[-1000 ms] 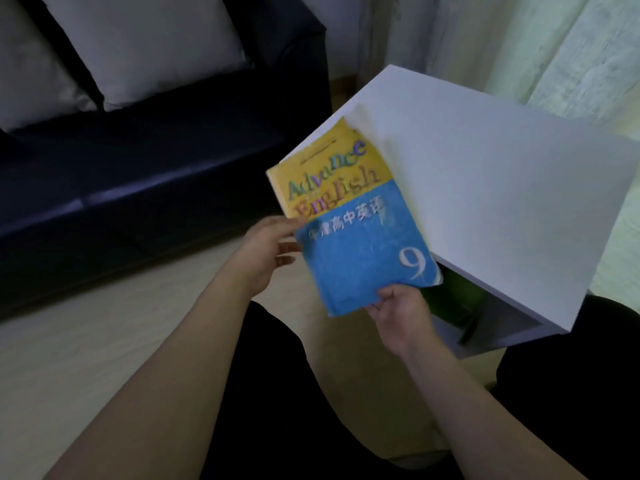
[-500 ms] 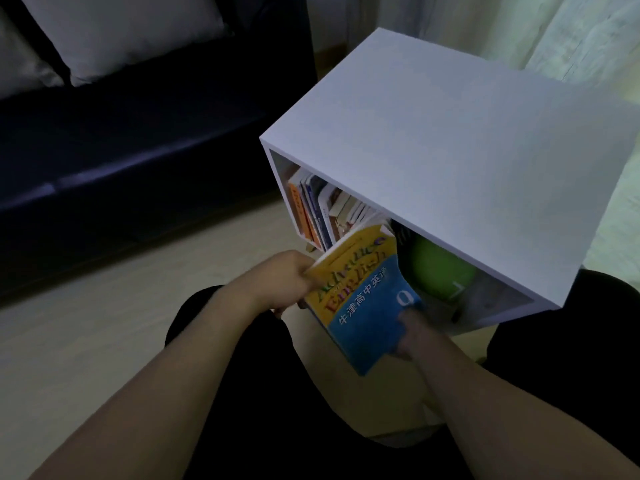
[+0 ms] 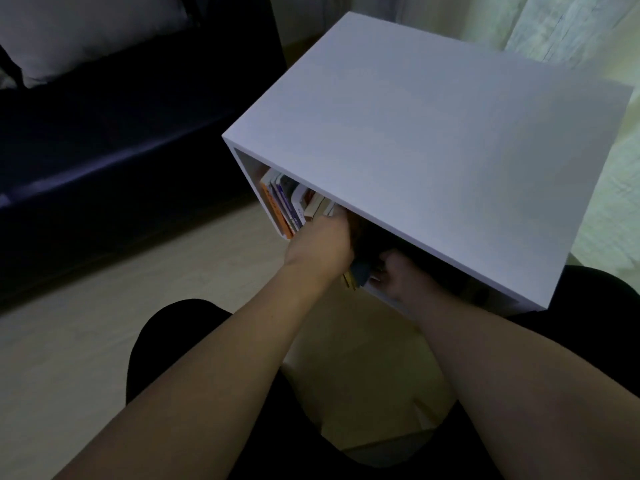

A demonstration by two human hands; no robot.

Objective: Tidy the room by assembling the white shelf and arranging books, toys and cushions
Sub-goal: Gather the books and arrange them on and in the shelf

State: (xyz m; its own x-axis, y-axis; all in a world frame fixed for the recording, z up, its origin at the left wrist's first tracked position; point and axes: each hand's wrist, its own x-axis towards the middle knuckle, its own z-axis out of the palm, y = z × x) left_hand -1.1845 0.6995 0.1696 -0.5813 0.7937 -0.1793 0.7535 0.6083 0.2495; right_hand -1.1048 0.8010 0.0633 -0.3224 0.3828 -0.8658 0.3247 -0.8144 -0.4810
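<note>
The white shelf (image 3: 433, 133) stands on the floor in front of me, its open side facing me. Several books (image 3: 284, 206) stand upright in its left part. The yellow-and-blue English book (image 3: 356, 277) is mostly inside the opening, and only its near corner shows between my hands. My left hand (image 3: 322, 247) reaches into the shelf beside the standing books, its fingers hidden under the top board. My right hand (image 3: 405, 277) grips the near edge of the English book with curled fingers. The shelf's right part is dark.
A dark sofa (image 3: 104, 140) with a pale cushion (image 3: 86, 26) runs along the left. Light curtains (image 3: 554, 26) hang behind the shelf. My dark-trousered knees (image 3: 166, 341) frame the pale floor (image 3: 69, 323) below my arms.
The English book has gone from held up in front of the shelf down into its opening. Both hands have followed it in, and the green item inside is now hidden.
</note>
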